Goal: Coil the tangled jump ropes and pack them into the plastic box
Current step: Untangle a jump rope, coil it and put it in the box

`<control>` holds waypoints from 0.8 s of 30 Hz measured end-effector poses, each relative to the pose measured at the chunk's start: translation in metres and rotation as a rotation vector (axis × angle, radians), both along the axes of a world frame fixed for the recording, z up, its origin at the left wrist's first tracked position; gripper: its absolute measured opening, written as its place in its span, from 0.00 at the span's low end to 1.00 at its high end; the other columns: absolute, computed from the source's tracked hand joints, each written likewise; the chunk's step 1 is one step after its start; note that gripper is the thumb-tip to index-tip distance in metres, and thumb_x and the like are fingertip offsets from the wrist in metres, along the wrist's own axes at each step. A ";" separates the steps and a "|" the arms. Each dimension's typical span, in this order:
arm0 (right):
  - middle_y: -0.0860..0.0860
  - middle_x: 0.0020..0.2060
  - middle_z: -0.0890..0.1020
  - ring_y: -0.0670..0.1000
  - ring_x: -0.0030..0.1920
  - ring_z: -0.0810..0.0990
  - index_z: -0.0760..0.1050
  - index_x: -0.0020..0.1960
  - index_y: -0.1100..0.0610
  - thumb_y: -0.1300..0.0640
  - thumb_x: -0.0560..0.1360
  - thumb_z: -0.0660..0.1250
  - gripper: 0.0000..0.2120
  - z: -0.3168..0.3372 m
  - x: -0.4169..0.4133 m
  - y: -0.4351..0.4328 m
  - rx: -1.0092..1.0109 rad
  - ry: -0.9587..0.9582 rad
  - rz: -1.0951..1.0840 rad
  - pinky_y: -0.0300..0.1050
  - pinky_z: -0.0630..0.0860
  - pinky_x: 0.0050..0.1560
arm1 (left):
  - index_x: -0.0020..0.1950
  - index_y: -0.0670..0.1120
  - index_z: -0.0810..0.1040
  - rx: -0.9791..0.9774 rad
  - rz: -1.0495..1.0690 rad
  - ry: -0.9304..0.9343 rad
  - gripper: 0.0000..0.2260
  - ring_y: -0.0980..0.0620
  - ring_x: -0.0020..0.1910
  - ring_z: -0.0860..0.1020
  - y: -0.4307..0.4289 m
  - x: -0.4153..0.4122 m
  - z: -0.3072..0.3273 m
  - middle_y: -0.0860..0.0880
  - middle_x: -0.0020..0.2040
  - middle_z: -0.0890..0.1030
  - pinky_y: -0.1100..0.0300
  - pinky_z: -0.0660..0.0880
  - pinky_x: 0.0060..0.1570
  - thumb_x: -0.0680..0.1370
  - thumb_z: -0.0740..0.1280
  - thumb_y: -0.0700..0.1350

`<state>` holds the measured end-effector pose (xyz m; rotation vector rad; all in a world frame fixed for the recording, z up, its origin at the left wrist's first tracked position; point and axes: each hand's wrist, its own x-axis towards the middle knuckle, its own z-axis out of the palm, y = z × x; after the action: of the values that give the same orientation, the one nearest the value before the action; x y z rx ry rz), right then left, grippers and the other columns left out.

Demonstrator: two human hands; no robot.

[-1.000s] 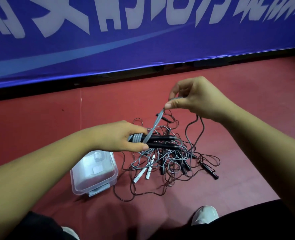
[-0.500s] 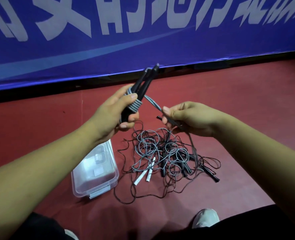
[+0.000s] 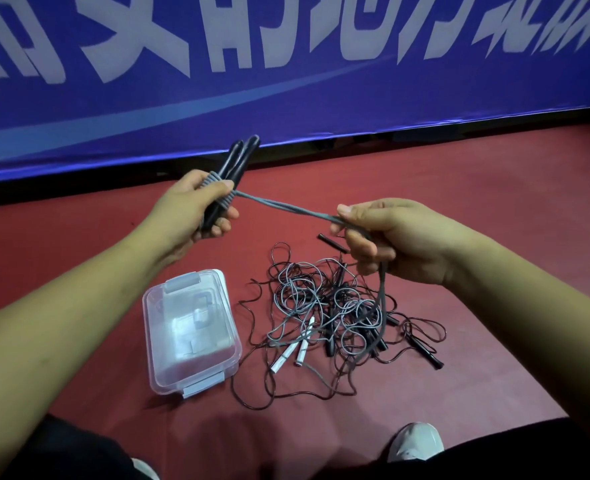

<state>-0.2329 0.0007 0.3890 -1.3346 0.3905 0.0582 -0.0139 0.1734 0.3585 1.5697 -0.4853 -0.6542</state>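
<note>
While left hand point(image 3: 189, 211) grips wound handles point(image 3: 241, 152), right hand point(image 3: 395, 239) pinches grey rope point(image 3: 286, 210), lidded plastic box point(image 3: 196, 368), contents unclear

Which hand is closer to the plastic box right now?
Left. The left hand, gripping the wound handles, hovers beyond the plastic box, while the right hand, holding the cord, is farther right, above the tangled ropes.

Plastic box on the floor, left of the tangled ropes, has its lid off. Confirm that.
Wrong about the lid. The head view shows the plastic box with its lid on, standing on the floor, left of the tangled ropes.
</note>
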 end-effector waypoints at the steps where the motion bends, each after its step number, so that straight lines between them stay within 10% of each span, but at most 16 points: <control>1: 0.51 0.23 0.69 0.45 0.21 0.60 0.75 0.47 0.63 0.55 0.79 0.62 0.10 0.002 -0.001 0.001 -0.019 -0.017 0.013 0.39 0.61 0.26 | 0.50 0.46 0.72 0.016 -0.003 0.009 0.04 0.51 0.24 0.73 0.000 0.002 -0.003 0.41 0.38 0.82 0.65 0.66 0.21 0.80 0.66 0.43; 6: 0.54 0.28 0.75 0.49 0.25 0.68 0.79 0.39 0.58 0.57 0.74 0.69 0.06 0.014 -0.003 0.008 -0.254 -0.095 0.052 0.39 0.67 0.27 | 0.55 0.43 0.73 0.191 -0.091 -0.088 0.08 0.54 0.22 0.65 -0.005 0.007 -0.015 0.40 0.42 0.82 0.67 0.59 0.23 0.78 0.69 0.41; 13: 0.52 0.27 0.72 0.51 0.28 0.70 0.77 0.41 0.62 0.59 0.79 0.67 0.10 0.016 0.009 0.013 -0.366 -0.124 -0.002 0.43 0.72 0.33 | 0.56 0.55 0.80 0.676 -0.482 -0.811 0.11 0.52 0.40 0.79 -0.008 -0.010 -0.018 0.52 0.43 0.82 0.58 0.75 0.41 0.74 0.73 0.52; 20: 0.51 0.27 0.67 0.49 0.27 0.61 0.74 0.41 0.63 0.57 0.81 0.64 0.12 0.017 0.013 0.013 -0.412 -0.116 -0.077 0.42 0.58 0.29 | 0.48 0.56 0.79 0.729 -0.711 -1.062 0.21 0.57 0.32 0.73 -0.011 -0.043 -0.028 0.54 0.31 0.76 0.57 0.71 0.34 0.66 0.70 0.71; 24: 0.49 0.26 0.66 0.48 0.26 0.59 0.75 0.40 0.62 0.56 0.81 0.64 0.14 0.012 0.014 0.001 -0.428 -0.103 -0.150 0.40 0.56 0.27 | 0.38 0.64 0.73 0.645 -0.818 -1.043 0.11 0.56 0.28 0.70 -0.012 -0.052 -0.028 0.50 0.29 0.74 0.55 0.69 0.31 0.72 0.68 0.68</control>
<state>-0.2192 0.0019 0.4015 -1.7168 0.4288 -0.2302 -0.0662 0.1611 0.3305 2.2754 -1.9092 -0.5574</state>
